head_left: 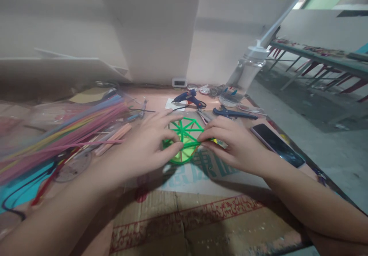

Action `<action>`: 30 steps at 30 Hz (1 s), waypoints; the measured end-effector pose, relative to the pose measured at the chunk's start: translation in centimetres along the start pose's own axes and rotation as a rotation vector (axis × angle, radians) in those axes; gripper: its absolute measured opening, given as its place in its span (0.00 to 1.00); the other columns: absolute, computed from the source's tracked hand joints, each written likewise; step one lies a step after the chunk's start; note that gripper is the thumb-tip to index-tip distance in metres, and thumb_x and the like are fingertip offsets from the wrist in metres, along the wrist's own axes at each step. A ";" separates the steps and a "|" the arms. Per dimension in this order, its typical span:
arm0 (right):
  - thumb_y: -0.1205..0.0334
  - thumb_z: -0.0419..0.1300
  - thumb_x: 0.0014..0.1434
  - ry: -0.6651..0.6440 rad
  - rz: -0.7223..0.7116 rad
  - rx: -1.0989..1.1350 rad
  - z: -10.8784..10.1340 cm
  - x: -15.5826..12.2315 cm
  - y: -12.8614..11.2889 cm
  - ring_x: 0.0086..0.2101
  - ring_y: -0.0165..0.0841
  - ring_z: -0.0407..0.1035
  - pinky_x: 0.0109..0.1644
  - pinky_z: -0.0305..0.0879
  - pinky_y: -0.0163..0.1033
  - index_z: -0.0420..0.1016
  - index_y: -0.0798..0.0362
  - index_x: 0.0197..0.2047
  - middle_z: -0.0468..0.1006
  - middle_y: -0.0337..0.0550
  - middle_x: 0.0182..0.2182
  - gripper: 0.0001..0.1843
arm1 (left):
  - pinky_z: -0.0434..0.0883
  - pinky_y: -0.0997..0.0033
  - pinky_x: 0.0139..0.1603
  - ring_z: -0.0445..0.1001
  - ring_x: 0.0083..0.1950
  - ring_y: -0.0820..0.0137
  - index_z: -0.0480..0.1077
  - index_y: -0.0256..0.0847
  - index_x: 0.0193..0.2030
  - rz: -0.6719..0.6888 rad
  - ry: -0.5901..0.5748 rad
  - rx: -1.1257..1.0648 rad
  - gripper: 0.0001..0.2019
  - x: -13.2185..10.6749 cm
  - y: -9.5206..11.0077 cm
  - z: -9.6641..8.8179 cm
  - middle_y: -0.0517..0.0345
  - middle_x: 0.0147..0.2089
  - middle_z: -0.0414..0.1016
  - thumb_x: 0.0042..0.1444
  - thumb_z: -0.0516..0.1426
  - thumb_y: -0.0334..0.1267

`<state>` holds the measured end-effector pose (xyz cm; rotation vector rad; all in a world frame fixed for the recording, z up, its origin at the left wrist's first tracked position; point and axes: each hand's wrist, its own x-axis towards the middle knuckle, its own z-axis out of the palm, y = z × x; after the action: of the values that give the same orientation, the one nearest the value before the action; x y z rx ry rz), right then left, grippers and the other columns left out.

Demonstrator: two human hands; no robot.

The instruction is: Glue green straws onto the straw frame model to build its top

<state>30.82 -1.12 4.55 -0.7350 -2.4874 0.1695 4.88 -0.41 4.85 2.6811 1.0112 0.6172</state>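
Note:
In the middle of the table is a green spoked frame (189, 125), made of thin strips joined into a wheel-like shape. Its lower part shows yellow-green panels between brown spokes. My left hand (156, 139) grips it from the left, with thumb and index finger pinched near its centre. From the other side, my right hand (230, 142) pinches the frame's right end between thumb and fingertips. A printed sheet (186, 181) lies under both hands. Part of the frame is hidden behind my fingers.
Behind the frame lie a blue glue gun (188, 96), a blue-handled tool (234, 113) and a clear bottle (243, 75). A phone (277, 144) rests by the right edge. Bundled coloured strips (86, 127) cover the left side. Cardboard (161, 217) lies in front.

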 end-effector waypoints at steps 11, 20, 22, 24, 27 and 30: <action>0.69 0.54 0.71 0.008 -0.042 -0.087 0.1 0.1 0.4 0.39 0.37 0.68 0.42 0.63 0.42 0.79 0.57 0.42 0.77 0.49 0.37 0.11 | 0.62 0.37 0.68 0.65 0.70 0.50 0.80 0.45 0.33 -0.001 0.007 0.000 0.15 -0.1 -0.2 -0.1 0.55 0.70 0.68 0.67 0.54 0.43; 0.68 0.54 0.71 0.008 -0.041 -0.097 0.1 0.1 0.4 0.39 0.37 0.68 0.42 0.63 0.42 0.79 0.56 0.43 0.77 0.49 0.37 0.11 | 0.63 0.47 0.69 0.66 0.69 0.56 0.78 0.47 0.40 0.024 0.059 -0.050 0.08 -0.4 -0.3 -1.3 0.54 0.66 0.69 0.66 0.57 0.39; 0.69 0.54 0.71 0.003 -0.050 -0.118 0.1 0.0 0.4 0.38 0.37 0.67 0.41 0.62 0.42 0.79 0.57 0.44 0.77 0.49 0.37 0.11 | 0.65 0.49 0.67 0.67 0.67 0.57 0.78 0.47 0.40 0.024 0.065 -0.049 0.08 -0.5 -0.2 -1.3 0.54 0.63 0.71 0.66 0.56 0.38; 0.69 0.53 0.71 0.000 -0.067 -0.161 0.1 0.0 0.3 0.37 0.37 0.66 0.40 0.60 0.42 0.80 0.56 0.44 0.77 0.49 0.37 0.13 | 0.66 0.51 0.64 0.68 0.65 0.58 0.77 0.47 0.40 0.024 0.070 -0.053 0.08 -0.5 -0.1 -1.2 0.54 0.60 0.72 0.65 0.56 0.35; 0.71 0.52 0.70 0.012 -0.090 -0.220 0.1 0.0 0.2 0.36 0.37 0.65 0.39 0.59 0.42 0.80 0.55 0.45 0.77 0.48 0.36 0.14 | 0.67 0.53 0.61 0.70 0.62 0.59 0.78 0.46 0.41 0.021 0.066 -0.065 0.11 -0.5 0.1 -1.3 0.53 0.59 0.72 0.64 0.54 0.31; 0.74 0.54 0.68 0.031 -0.103 -0.225 0.1 0.1 0.1 0.36 0.37 0.64 0.40 0.58 0.42 0.80 0.55 0.44 0.77 0.48 0.36 0.13 | 0.67 0.53 0.59 0.71 0.60 0.59 0.79 0.46 0.41 0.032 0.040 -0.061 0.11 -0.4 0.2 -1.3 0.53 0.57 0.72 0.63 0.54 0.31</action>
<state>30.76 -0.98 4.43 -0.6907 -2.5332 -0.1611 4.16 -0.78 6.01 2.6465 0.9456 0.6990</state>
